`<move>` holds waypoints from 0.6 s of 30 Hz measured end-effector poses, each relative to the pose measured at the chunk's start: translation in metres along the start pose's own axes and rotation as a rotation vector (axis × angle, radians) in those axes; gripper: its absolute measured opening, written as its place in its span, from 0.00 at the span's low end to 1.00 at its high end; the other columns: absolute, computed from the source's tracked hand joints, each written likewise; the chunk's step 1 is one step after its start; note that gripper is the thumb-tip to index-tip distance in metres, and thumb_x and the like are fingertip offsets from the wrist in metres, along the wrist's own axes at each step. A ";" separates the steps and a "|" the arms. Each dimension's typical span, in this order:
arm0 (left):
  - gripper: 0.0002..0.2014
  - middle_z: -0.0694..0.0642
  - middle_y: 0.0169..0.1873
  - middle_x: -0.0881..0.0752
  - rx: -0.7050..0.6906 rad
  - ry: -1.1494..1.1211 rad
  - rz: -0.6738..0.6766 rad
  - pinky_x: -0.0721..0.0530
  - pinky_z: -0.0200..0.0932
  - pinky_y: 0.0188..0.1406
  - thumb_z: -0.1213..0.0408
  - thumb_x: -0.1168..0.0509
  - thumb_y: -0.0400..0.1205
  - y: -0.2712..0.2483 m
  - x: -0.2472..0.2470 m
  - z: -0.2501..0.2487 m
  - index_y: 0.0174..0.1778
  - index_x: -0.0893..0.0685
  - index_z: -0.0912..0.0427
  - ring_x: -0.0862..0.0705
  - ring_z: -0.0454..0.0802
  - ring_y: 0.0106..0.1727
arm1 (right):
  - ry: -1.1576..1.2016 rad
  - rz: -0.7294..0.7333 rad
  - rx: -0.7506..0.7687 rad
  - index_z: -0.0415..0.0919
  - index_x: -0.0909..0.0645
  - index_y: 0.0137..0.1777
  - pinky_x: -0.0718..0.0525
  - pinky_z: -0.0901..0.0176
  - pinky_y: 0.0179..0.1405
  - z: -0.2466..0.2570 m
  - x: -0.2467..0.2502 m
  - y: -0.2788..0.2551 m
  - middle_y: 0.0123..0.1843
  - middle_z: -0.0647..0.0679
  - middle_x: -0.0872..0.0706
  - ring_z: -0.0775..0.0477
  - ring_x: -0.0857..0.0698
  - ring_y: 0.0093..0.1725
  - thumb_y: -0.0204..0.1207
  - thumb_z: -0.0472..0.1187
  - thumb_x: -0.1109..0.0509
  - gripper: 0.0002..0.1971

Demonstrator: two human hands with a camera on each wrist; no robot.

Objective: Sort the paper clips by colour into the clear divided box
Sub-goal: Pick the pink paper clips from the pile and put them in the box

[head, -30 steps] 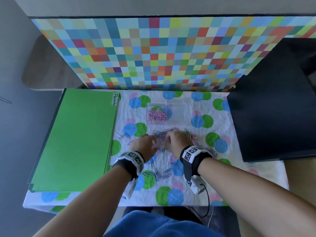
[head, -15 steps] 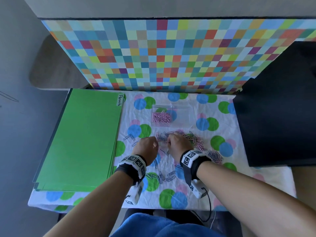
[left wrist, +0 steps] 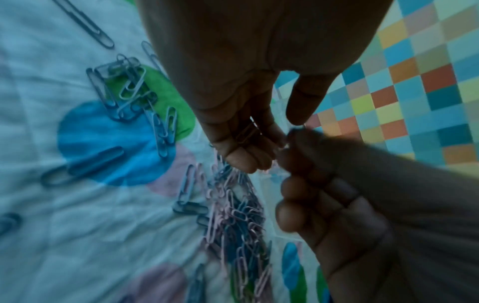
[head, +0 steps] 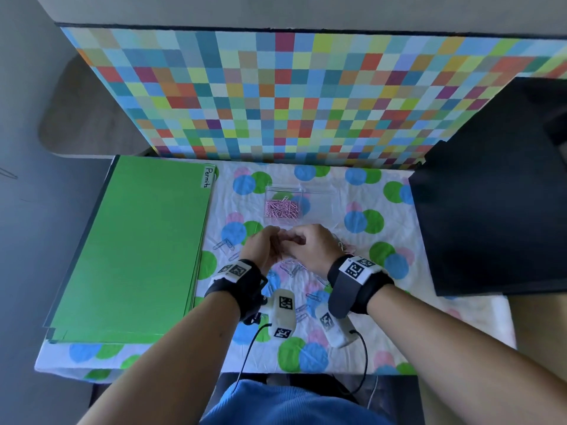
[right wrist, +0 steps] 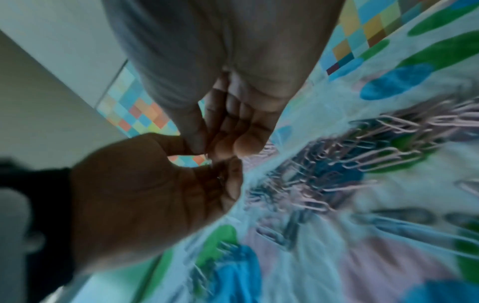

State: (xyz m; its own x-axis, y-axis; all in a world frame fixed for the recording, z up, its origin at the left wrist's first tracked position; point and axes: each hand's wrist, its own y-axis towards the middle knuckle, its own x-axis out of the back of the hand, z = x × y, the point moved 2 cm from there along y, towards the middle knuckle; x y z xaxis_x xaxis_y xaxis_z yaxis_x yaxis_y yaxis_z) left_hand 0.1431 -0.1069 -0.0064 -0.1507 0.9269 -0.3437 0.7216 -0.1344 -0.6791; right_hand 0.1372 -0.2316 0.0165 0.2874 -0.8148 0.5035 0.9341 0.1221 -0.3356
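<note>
Lying in curled left hand (left wrist: 241, 131): paper clip (left wrist: 246, 133), above pile (left wrist: 238, 215)

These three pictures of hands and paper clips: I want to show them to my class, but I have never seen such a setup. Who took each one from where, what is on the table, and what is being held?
No machine here: a person works with bare hands, wearing three cameras. The head view looks down from the forehead; the other two look along each wrist at the fingers.

On the spotted cloth lie loose pink and blue paper clips, heaped and scattered. Behind them stands the clear divided box, with pink clips in its left compartment. A green folder lies on the left.

The left hand and right hand meet above the pile. The left hand's curled fingers hold a clip. What the right hand pinches is too blurred to tell.
</note>
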 end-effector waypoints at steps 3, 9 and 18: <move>0.12 0.60 0.31 0.19 0.018 0.038 -0.036 0.23 0.39 0.24 0.67 0.44 0.82 0.004 0.000 0.001 0.36 0.19 0.64 0.22 0.50 0.25 | 0.008 -0.095 -0.037 0.47 0.12 0.53 0.14 0.61 0.49 -0.010 0.010 0.004 0.46 0.51 0.09 0.54 0.11 0.45 0.75 0.39 0.30 0.09; 0.15 0.51 0.42 0.16 -0.361 1.357 -0.013 0.19 0.40 0.45 0.67 0.39 0.78 0.006 0.007 0.005 0.55 0.14 0.47 0.18 0.50 0.43 | -0.398 -0.007 -0.007 0.48 0.14 0.56 0.18 0.57 0.52 -0.033 0.016 -0.010 0.56 0.47 0.15 0.44 0.15 0.52 0.74 0.32 0.37 0.16; 0.05 0.50 0.46 0.19 -0.448 1.603 -0.113 0.19 0.45 0.42 0.51 0.36 0.81 0.013 0.034 0.000 0.48 0.17 0.45 0.16 0.53 0.47 | -0.635 0.122 0.071 0.42 0.20 0.64 0.16 0.49 0.57 -0.037 -0.001 -0.013 0.62 0.44 0.21 0.41 0.19 0.59 0.76 0.42 0.31 0.16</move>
State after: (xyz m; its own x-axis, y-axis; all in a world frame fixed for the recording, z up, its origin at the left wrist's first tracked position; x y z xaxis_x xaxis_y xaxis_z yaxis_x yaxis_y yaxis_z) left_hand 0.1473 -0.0775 -0.0266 0.3824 0.3588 0.8515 0.9223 -0.2043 -0.3281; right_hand 0.1169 -0.2532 -0.0097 0.4414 -0.3022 0.8449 0.8923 0.2479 -0.3774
